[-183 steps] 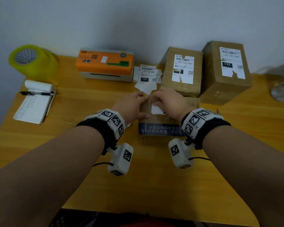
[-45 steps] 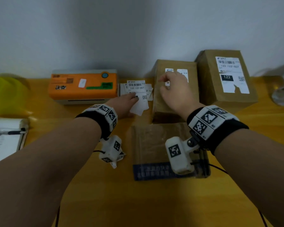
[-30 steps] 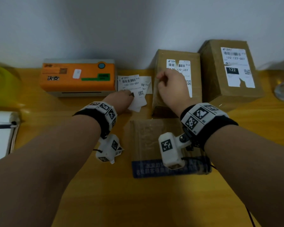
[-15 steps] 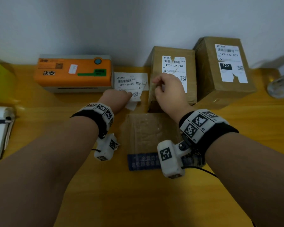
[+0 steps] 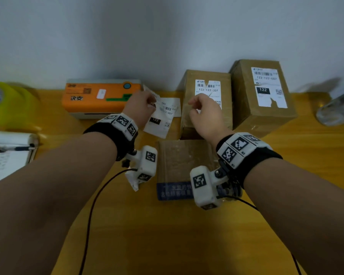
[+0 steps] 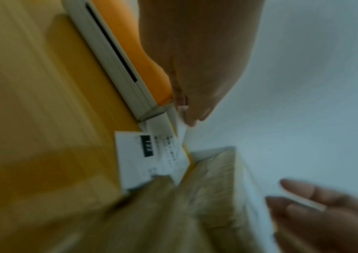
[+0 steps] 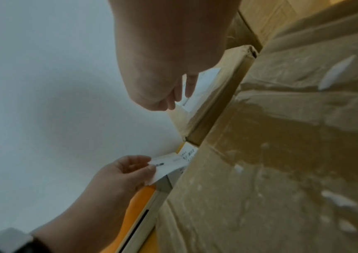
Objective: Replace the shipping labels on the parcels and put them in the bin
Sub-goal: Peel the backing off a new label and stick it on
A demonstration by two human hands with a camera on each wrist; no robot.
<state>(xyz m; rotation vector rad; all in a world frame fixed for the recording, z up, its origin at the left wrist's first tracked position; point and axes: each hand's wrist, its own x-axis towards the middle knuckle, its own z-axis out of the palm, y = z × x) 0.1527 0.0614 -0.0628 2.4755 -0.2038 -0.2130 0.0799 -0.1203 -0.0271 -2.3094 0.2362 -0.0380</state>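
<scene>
My left hand [image 5: 151,103] pinches one white shipping label [image 5: 155,95] by its edge, lifted above the pile of loose labels [image 5: 163,120] beside the printer. The right wrist view shows the same pinch on the label [image 7: 167,164]. My right hand [image 5: 195,106] hovers over the middle parcel [image 5: 205,120] with loosely curled fingers [image 6: 303,195] and nothing in it. That parcel carries a torn label [image 5: 208,89]. A flat taped parcel [image 5: 181,161] lies in front of it, under my wrists. The right parcel [image 5: 262,108] also bears a torn label [image 5: 266,86].
An orange label printer [image 5: 99,98] stands at the back left against the wall. A yellow tape roll [image 5: 6,104] and a notepad with a pen [image 5: 6,155] are at the far left. A clear bottle [image 5: 336,110] lies at the right edge.
My left hand has lifted one label up off the pile. My right hand has come away from the middle parcel's label and now hovers above it.
</scene>
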